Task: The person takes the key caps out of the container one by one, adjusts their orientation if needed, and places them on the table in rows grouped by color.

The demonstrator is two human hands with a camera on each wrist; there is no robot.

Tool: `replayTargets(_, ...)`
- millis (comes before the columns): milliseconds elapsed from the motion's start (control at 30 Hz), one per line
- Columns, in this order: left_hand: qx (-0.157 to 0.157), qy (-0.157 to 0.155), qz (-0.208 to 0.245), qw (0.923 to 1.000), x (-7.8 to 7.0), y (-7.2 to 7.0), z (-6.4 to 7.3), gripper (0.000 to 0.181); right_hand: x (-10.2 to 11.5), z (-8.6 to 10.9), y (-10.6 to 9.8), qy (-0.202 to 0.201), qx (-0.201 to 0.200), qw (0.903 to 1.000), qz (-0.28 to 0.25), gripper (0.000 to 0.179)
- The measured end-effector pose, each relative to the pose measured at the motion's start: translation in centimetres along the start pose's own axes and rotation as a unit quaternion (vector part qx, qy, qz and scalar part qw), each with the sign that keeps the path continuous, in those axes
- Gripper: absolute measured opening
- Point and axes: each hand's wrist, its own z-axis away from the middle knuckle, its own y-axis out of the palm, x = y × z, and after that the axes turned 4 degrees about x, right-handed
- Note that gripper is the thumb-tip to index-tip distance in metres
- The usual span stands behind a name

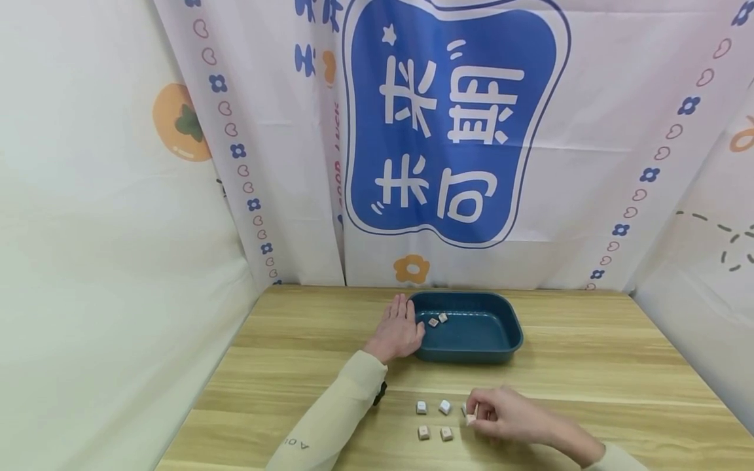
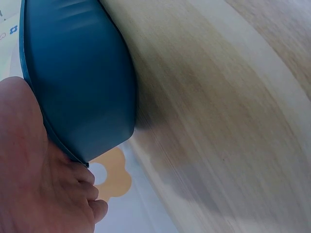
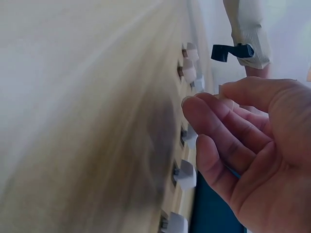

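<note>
My right hand pinches a small pale keycap between thumb and fingertips, low over the wooden table. In the right wrist view the keycap is mostly covered by the fingers. Several white keycaps, among them one keycap and another keycap, stand left of that hand; one more is partly hidden behind its fingers. At the back, my left hand rests on the left rim of a dark blue bin, fingers extended. Two keycaps lie inside the bin, near its left end.
The wooden table reaches back to a printed cloth. White cloth walls flank it left and right. A dark band sits at the left wrist.
</note>
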Motion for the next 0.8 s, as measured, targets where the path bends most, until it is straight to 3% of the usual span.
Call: replayTargets(800,0.0,-0.002,-0.003,1.0,0.0,0.1,-0.1,0.066,-0.4,0.3,2.2,0.064,0.033,0.9967,-0.035,0.006)
